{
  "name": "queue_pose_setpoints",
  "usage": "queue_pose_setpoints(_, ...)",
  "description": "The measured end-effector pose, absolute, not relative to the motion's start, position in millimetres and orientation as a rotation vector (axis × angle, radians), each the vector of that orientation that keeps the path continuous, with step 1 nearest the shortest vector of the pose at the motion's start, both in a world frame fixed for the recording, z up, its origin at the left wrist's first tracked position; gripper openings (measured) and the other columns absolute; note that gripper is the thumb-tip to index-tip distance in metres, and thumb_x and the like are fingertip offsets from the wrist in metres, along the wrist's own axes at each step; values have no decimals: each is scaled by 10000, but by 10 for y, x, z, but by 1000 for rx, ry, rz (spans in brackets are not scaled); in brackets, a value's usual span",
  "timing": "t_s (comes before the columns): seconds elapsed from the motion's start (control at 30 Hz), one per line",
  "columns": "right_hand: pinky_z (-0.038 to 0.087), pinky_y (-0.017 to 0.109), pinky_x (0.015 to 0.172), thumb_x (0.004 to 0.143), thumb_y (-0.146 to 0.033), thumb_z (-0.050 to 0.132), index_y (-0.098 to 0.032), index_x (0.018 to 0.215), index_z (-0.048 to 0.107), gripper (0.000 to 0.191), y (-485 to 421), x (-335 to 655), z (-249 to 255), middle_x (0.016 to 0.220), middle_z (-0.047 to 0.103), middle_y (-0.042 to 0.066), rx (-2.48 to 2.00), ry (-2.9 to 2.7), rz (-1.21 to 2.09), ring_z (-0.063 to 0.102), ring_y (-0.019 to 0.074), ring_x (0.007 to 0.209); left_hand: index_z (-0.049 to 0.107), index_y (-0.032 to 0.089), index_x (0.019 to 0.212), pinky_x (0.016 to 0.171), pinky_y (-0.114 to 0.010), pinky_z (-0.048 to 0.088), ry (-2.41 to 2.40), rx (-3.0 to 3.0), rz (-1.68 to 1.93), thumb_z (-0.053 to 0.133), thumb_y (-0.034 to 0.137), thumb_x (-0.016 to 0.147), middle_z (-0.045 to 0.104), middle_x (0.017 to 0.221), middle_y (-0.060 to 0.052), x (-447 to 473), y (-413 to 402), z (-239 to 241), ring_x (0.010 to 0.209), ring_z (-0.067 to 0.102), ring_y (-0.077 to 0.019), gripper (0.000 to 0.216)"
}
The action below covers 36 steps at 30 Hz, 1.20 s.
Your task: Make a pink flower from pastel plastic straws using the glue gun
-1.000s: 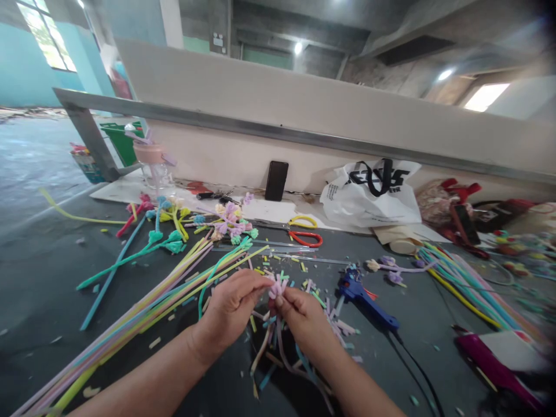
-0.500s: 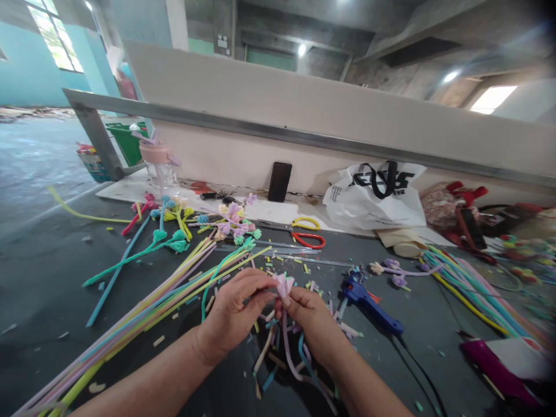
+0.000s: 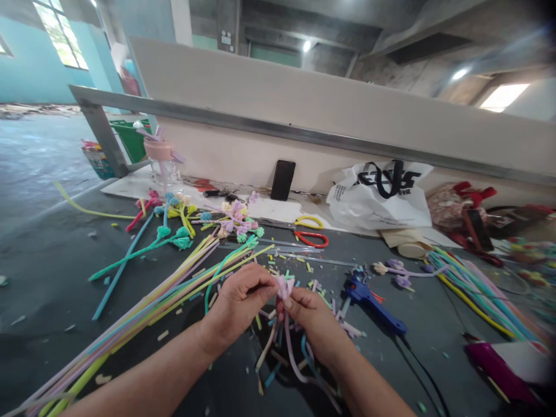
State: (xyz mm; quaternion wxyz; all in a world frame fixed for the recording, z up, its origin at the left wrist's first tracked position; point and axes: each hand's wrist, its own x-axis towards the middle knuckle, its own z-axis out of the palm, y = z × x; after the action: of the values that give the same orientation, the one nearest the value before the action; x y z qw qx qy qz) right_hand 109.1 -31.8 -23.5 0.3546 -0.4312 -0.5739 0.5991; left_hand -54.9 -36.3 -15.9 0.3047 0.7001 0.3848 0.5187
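Observation:
A pale lilac chenille-stem flower [image 3: 285,285] is held upright between my two hands, its long stem [image 3: 290,347] hanging down below. My right hand [image 3: 315,324] is closed, with thumb and fingers pinching the flower at its base. From the other side my left hand [image 3: 238,298] pinches the edge of a petal between thumb and forefinger. Cut bits of chenille stem [image 3: 269,370] lie scattered under and around the hands. Just right of them rests a blue glue gun [image 3: 376,307] with a glue stick by it.
Long chenille stems [image 3: 152,301] lie in a bundle at left, another bundle [image 3: 482,289] at right. Finished flowers [image 3: 234,217], red-and-yellow-handled scissors [image 3: 311,237] and clear glue sticks [image 3: 286,248] lie behind. A phone [image 3: 282,179], white bag [image 3: 377,197] and pink-lidded cup [image 3: 160,156] stand along the partition.
My left thumb and forefinger have come together on the flower's petal. My right hand keeps its pinch. The whole view has shifted slightly.

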Motion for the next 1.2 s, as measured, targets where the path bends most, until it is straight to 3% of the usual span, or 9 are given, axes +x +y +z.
queue_pose_setpoints(0.43,320,228,544,707,-421,632,-144,592,604,301,-341,1091,-259,562,545,-8,-1113,-1368,1493,440,109,542,629,144,628,635,-212,452,933,1903,1400,603,90,734,595,655,-23,-537,-386,-124,663,557,-116,122)
queue_pose_setpoints(0.67,349,222,531,684,-396,675,-136,629,631,269,-348,1122,-229,561,561,0,-985,-1280,1684,461,97,516,641,163,831,686,-250,477,1012,1818,1527,513,129,801,607,791,-43,-584,-402,-117,751,571,-133,136)
queue_pose_setpoints(0.9,361,215,531,678,-374,689,-131,631,638,253,-359,1106,-213,555,567,1,-932,-1227,1744,476,92,513,649,172,862,744,-262,466,1007,1949,1534,545,110,786,629,820,-52,-574,-400,-151,813,569,-146,143)
queue_pose_setpoints(1.2,364,213,542,700,-365,675,-135,632,642,242,-348,1114,-263,576,563,1,-917,-1294,1723,473,96,533,611,152,683,641,-220,456,967,1813,1395,597,90,731,568,706,-10,-567,-407,-89,679,548,-111,80)
